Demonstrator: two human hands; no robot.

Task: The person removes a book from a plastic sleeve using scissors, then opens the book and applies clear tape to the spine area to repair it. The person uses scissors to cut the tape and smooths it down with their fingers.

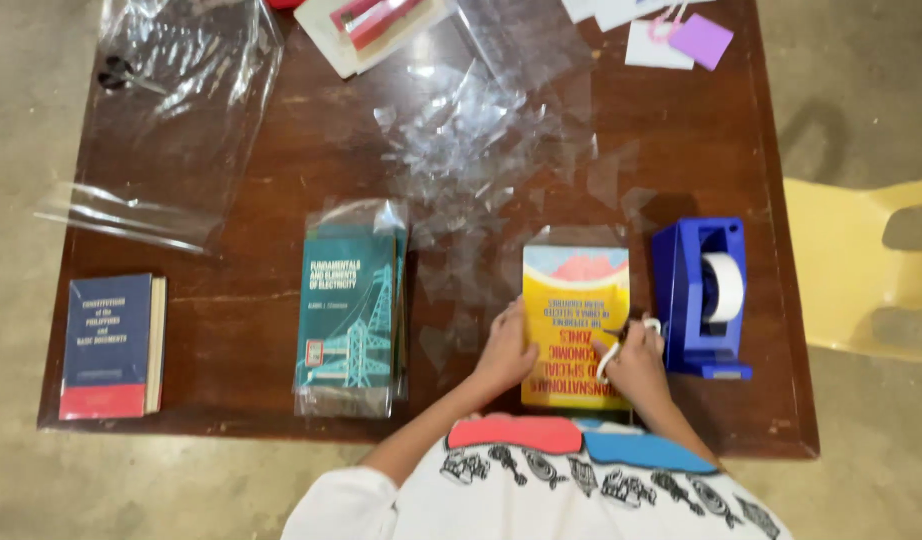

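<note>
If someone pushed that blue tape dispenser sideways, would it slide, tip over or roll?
The blue tape dispenser would probably slide rather than tip: it sits on a long flat base on the smooth wooden table. It looks blocky and likely weighted, so it may resist a light push. The tape roll sits held in its cradle, so rolling seems unlikely.

There is just one view, from a camera worn on the person's head, looking almost straight down from above. It sits high enough to take in nearly the whole brown table edge to edge, with concrete floor showing on three sides and part of a yellow chair at the right. The wearer's own shirt fills the bottom edge, so the camera faces away from the body, across the table. Fine detail on the table is slightly soft.
</note>
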